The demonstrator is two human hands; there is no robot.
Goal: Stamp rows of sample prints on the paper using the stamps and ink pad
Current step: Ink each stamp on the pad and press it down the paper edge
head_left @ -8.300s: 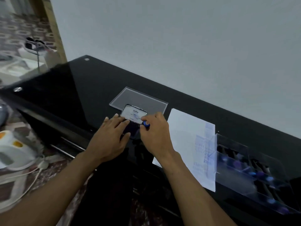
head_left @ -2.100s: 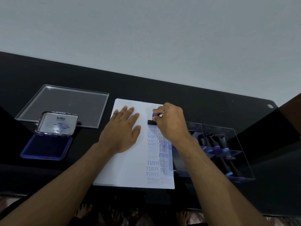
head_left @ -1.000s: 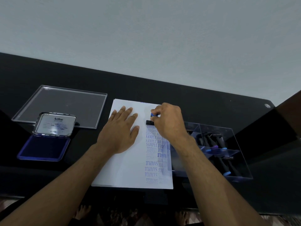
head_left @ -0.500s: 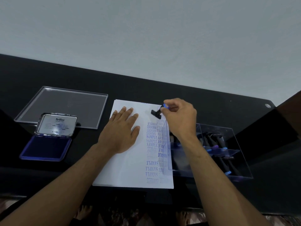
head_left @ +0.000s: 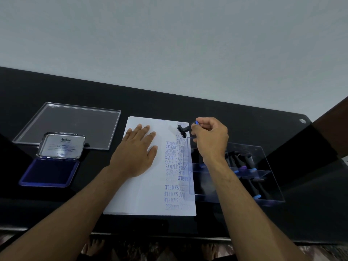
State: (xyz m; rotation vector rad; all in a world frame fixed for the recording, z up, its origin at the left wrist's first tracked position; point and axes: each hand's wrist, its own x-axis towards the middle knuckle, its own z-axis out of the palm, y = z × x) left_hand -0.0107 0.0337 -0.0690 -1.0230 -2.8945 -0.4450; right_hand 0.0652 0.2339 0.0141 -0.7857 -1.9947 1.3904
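A white sheet of paper [head_left: 143,194] lies on the black table with blue stamped words running down its right side. My left hand [head_left: 135,153] rests flat on the paper's upper left, fingers straight. My right hand [head_left: 211,138] pinches a small black stamp with a blue knob [head_left: 183,130], tilted and lifted just above the paper's top right corner. The open blue ink pad [head_left: 49,172], its metal lid raised, sits at the left.
A clear plastic lid [head_left: 56,117] lies flat behind the ink pad. A clear compartment box [head_left: 263,178] with several black stamps stands right of the paper, overlapping its edge. The black glass table [head_left: 226,112] meets a pale wall behind; its front edge is near me.
My right hand pressed the stamp on the paper's upper right, then lifted and tilted it up and to the right. My left hand stayed flat on the paper.
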